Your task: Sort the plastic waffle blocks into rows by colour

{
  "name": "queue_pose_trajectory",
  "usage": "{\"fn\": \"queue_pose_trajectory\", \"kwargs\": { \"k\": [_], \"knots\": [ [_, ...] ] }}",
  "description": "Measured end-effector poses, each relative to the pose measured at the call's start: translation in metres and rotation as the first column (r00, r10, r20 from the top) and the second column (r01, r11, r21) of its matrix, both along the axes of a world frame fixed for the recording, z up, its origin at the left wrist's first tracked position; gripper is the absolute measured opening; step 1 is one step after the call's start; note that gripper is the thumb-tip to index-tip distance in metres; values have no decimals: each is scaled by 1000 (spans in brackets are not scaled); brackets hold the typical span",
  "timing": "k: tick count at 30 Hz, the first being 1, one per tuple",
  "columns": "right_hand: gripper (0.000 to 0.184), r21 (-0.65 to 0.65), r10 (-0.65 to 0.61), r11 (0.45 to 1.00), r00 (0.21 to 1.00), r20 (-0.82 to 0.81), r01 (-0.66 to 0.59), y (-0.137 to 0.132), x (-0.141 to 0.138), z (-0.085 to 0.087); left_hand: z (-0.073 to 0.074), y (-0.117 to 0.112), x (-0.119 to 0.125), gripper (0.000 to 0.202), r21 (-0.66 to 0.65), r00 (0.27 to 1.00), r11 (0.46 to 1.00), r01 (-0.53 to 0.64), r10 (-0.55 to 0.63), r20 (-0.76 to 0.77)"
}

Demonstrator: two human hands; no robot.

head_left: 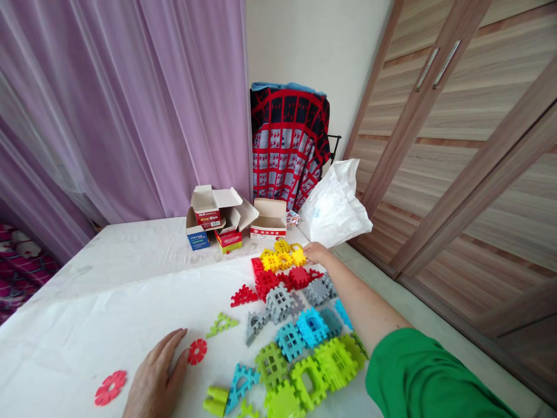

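Interlocking plastic blocks lie grouped by colour on a white-covered table: yellow blocks farthest, then red blocks, grey blocks, blue blocks and green blocks nearest. My right hand, in a green sleeve, reaches across the piles and touches the yellow blocks; its fingers curl at their right edge, and I cannot make out whether they hold one. My left hand rests flat on the cloth, fingers stretched, beside a small red gear piece.
A larger red gear, a green triangle, a red triangle and a yellow-green cylinder piece lie loose. Open cardboard boxes and a white plastic bag stand at the far edge. A draped chair, purple curtains and wooden wardrobe doors are behind.
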State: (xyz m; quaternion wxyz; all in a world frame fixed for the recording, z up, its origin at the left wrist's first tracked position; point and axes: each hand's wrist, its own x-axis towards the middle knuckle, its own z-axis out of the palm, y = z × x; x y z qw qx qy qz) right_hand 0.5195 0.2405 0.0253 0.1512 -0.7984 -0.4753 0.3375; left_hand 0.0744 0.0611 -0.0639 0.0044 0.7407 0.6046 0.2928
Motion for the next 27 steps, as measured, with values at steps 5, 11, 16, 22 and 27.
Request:
{"fn": "queue_pose_trajectory", "kwargs": {
  "k": [5, 11, 16, 22, 27],
  "knots": [
    [32, -11, 95, 995, 974, 207, -95, 6, 0, 1, -4, -1, -1, 38, 0, 1000, 1000, 8, -8, -14],
    [25, 62, 139, 981, 886, 442, -184, -5, 0, 27, -3, 3, -2, 36, 43, 1000, 999, 30, -31, 5],
    [27, 203, 202, 920, 848, 489, -336, -38, -22, 44, 12, -8, 15, 31, 30, 999, 1000, -2, 1, 43],
    [30, 596, 270, 682, 904, 333, -423, -108, -60, 38, 25, -21, 17, 26, -61, 999, 998, 7, -5, 39],
    [31, 745, 304, 584, 938, 170, -324, -177, -77, 30, 47, -45, -23, 37, -114, 943, 941, -319, 303, -139]
  ]
}}
